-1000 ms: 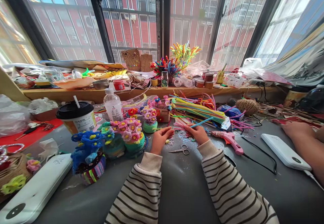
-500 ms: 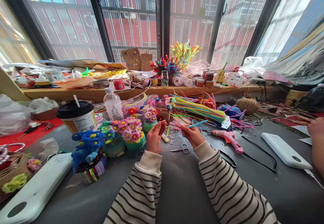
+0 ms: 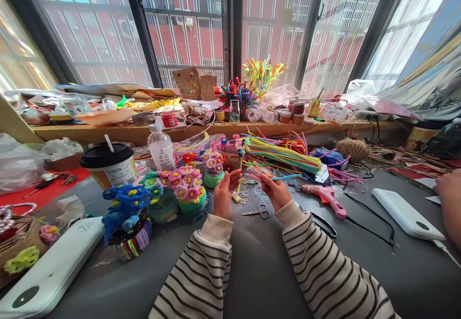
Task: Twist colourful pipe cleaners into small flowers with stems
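My right hand [image 3: 276,192] is closed in a pinch, with a pink pipe cleaner [image 3: 257,169] sticking out past the fingertips. Light-blue pipe cleaners [image 3: 286,177] lie right beside these fingers; whether any is also gripped I cannot tell. Facing it across a small gap, my left hand [image 3: 224,195] is half curled, its fingers apart and nothing visible in them. Small scissors [image 3: 260,211] lie on the grey table between the two wrists. Left of my left hand stand pots of fuzzy flowers, pink ones [image 3: 187,187] and blue ones [image 3: 126,203].
A pink glue gun [image 3: 329,199] and a white power bank [image 3: 406,213] lie to the right. Behind is a bundle of pipe cleaners [image 3: 284,153]. A lidded cup [image 3: 108,165] and a bottle [image 3: 161,148] stand left. Another person's hand [image 3: 448,199] is at the right edge.
My left hand has moved slightly right, toward my right hand. My right hand has barely shifted and keeps its pinch. The other person's hand has moved a little left.
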A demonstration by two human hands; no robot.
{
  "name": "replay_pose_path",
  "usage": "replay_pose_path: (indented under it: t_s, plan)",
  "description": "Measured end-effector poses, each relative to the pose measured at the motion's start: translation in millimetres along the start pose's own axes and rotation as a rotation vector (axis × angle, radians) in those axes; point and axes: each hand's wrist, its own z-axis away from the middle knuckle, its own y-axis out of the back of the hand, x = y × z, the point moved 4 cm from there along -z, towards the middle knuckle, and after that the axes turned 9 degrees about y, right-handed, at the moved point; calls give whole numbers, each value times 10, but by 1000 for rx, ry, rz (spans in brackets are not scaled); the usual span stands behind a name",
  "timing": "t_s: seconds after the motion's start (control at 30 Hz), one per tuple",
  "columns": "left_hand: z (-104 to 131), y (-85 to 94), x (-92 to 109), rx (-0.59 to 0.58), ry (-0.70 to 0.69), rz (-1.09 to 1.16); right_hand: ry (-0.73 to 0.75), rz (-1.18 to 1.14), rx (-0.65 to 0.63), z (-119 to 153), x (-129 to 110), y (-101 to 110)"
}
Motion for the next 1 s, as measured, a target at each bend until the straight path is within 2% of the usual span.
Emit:
replay_pose_path:
  t_s: [0.07, 0.13, 0.2, 0.27, 0.37, 0.43, 0.5, 0.57, 0.63, 0.77, 0.87, 1.0]
  plan:
    - [7, -33, -20, -48, 22, -85, 0, 0, 2, -1, -7, 11]
    - [18, -118, -95, -170, 109, -224, -26, 10, -88, 24, 21, -46]
    - [24, -166, -144, -229, 149, -268, -53, 22, -179, 56, 56, -113]
    - [14, -148, -128, -186, 120, -219, -59, 18, -179, 61, 68, -126]
    - [-2, -56, -46, -54, 34, -83, -47, -20, -29, 20, 45, -32]
    - [1, -46, -24, -44, 7, -78, -41, -33, 26, 2, 35, 18]
    - [11, -99, -61, -108, 44, -169, -47, -30, 1, 14, 47, 4]
    - [33, -191, -117, -237, 77, -269, -61, -15, -70, 60, 71, -65]
    - [48, -234, -140, -279, 81, -263, -76, 5, -150, 117, 85, -149]
    - [50, -169, -60, -202, 63, -113, -111, -4, -238, 134, 23, -187]
    - [45, -53, 38, -84, 65, -5, -83, -53, -132, 27, -98, -28]
    - [48, 15, 67, -28, 148, -87, -65, -17, -69, -79, -176, 136]
